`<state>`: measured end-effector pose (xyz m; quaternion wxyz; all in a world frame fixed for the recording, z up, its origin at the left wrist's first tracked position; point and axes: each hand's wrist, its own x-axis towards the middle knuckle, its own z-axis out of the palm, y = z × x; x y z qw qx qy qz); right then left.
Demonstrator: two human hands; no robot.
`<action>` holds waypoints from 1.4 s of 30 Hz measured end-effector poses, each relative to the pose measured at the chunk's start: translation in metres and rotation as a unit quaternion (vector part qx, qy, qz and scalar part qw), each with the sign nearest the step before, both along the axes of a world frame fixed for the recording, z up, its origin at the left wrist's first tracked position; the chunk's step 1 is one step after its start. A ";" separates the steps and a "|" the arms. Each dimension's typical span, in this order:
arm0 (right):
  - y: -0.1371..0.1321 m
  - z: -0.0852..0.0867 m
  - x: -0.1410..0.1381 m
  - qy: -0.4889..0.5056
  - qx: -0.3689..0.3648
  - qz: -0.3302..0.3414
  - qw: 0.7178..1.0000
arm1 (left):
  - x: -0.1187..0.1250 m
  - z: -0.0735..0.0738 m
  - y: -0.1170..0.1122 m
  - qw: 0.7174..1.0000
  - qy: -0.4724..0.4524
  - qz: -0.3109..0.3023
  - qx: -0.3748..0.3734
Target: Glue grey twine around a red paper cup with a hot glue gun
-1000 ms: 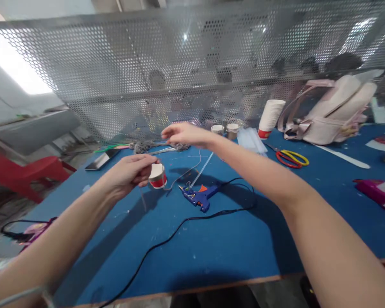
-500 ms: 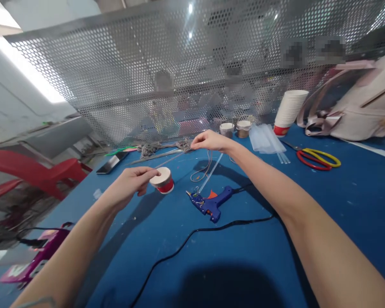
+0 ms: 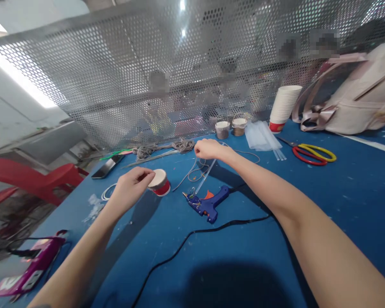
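Observation:
A small red and white paper cup (image 3: 162, 189) with a grey band under its rim stands on the blue table. My left hand (image 3: 133, 185) is at its left side, thumb and fingers closed at the rim; the fingertips are partly hidden. Farther back, my right hand (image 3: 208, 149) is closed on a thin grey cord (image 3: 188, 173). The cord hangs slack from it, one end on the table beside the cup. A blue glue gun (image 3: 208, 203) with an orange trigger lies between my arms, a clear glue stick (image 3: 205, 175) beside its nozzle.
Bundles of grey cord (image 3: 144, 152) and a phone (image 3: 107, 167) lie at the back left. Two wrapped cups (image 3: 222, 130), clear glue sticks, scissors (image 3: 314, 154), a cup stack (image 3: 284, 109) and a bag (image 3: 356, 102) are rightward. A black cable (image 3: 186, 239) crosses the front; a purple power strip (image 3: 35, 267) sits left.
The cord, stretched taut between my hands before, is now slack with one end on the table by the cup. My right hand has moved slightly right; my left thumb has drawn back to the cup's edge.

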<state>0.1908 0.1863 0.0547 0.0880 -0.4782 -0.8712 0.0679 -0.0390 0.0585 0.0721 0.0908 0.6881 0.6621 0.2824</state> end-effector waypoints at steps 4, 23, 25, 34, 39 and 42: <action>0.007 -0.010 0.007 -0.034 0.023 -0.036 0.999 | -0.012 -0.012 0.002 0.999 0.029 0.007 0.035; -0.035 -0.042 -0.055 0.023 -0.055 0.246 0.967 | -0.011 -0.041 -0.014 0.976 0.123 -0.083 0.158; -0.033 -0.042 -0.056 0.050 -0.069 0.240 0.967 | -0.009 -0.043 -0.015 0.976 0.130 -0.083 0.154; -0.039 -0.034 -0.058 0.236 -0.182 0.195 0.934 | -0.004 -0.059 -0.009 0.988 0.090 -0.066 0.110; -0.051 -0.028 -0.064 0.321 -0.200 0.189 0.906 | -0.005 -0.049 -0.012 0.996 -0.052 -0.002 0.070; -0.057 -0.021 -0.064 0.356 -0.202 0.192 0.892 | -0.006 -0.039 -0.016 0.985 -0.169 0.018 0.035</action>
